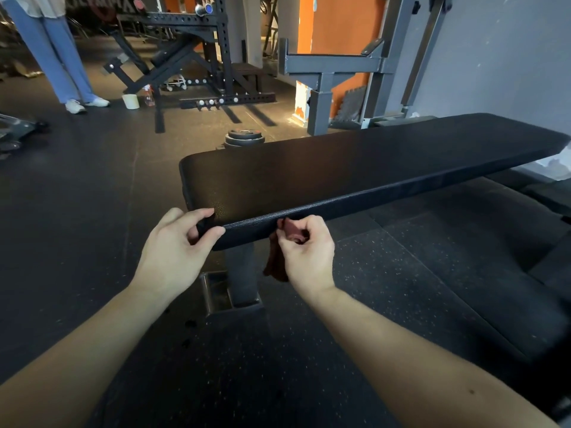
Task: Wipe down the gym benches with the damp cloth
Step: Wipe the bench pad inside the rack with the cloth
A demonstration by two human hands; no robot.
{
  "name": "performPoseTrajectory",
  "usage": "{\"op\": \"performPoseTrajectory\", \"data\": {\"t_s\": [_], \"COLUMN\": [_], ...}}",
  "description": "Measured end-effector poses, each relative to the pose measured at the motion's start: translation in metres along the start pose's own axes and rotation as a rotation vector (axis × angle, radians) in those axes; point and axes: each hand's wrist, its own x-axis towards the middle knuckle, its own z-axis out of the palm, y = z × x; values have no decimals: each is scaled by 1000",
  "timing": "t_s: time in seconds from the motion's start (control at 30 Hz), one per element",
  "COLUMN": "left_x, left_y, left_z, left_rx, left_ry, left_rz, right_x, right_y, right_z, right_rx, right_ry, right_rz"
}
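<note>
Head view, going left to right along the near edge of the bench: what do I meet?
Left hand gripping the bench pad's near corner → dark red cloth hanging under the edge → right hand bunching that cloth → the bare pad edge running off right.

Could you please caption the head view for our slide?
Left hand grips the black bench corner; right hand holds a maroon cloth.

Dim gym — black rubber floor [77, 211], grey wall [500, 57] (orange wall [340, 23] behind), squat rack [197, 50].
</note>
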Motion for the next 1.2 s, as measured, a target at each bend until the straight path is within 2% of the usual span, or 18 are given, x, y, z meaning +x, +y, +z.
{"op": "performPoseTrajectory", "data": {"t_s": [0.07,0.17,0.3,0.37,0.5,0.57,0.67,0.8,0.93,1.07,1.2], "left_x": [-1,-1,-3,-3,-4,-5,-4,-4,-3,0,1], "left_y": [0,0,2,3,2,1,1,2,-3,-7,-12], "left_z": [0,-1,1,2,3,2,1,-2,-4,-8,-9], "left_rx": [-2,-17,-27,-27,-37,-52,-58,-71,-95,-98,-121], "left_ry": [1,-2,11,20,29,25,18,-13,-48,-101,-127], "left_rz": [-2,-18,-18,-16,-11,-18,-35,-50,-46,-28,-6], "right_x": [12,27,20,3,-20,-13,6,31,16,-12,-41], "right_y": [-1,6,-4,-14,-17,-14,-11,2,2,-8,-18], "right_z": [-16,-33,-20,-6,13,9,-8,-33,-11,17,44], "right_rx": [-32,-56,-13,19,-3,-26,-45,-68,-4,45,13], "right_ry": [47,126,181,141,-48,-70,-10,170,231,150,-57], "right_rz": [-2,89,158,133,-3,-23,8,107,121,-25,-184]}}
